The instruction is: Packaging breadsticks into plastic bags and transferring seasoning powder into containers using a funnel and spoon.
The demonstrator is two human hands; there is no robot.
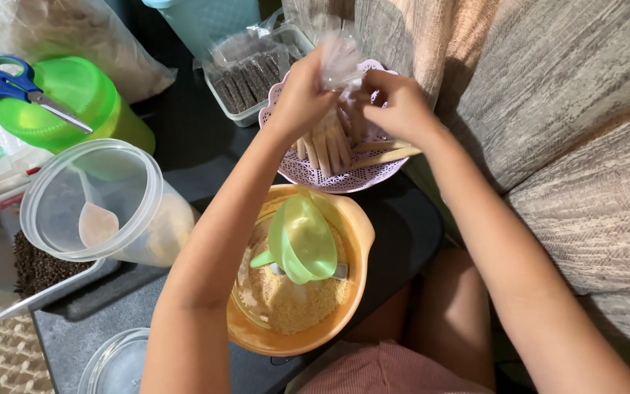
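funnel point(302, 237): glossy green plastic | bag point(338, 57): clear crinkled film | sofa point(548, 95): rough woven cloth

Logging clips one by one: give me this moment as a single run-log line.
left hand: holds clear plastic bag | right hand: fingers at bag | below: lilac lattice plate of pale sticks | near: orange bowl, green funnel

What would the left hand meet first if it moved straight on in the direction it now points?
Probably the clear plastic bag that the left hand already pinches at its fingertips. Beyond it lies the tray of dark sticks, though depth is hard to judge from above.
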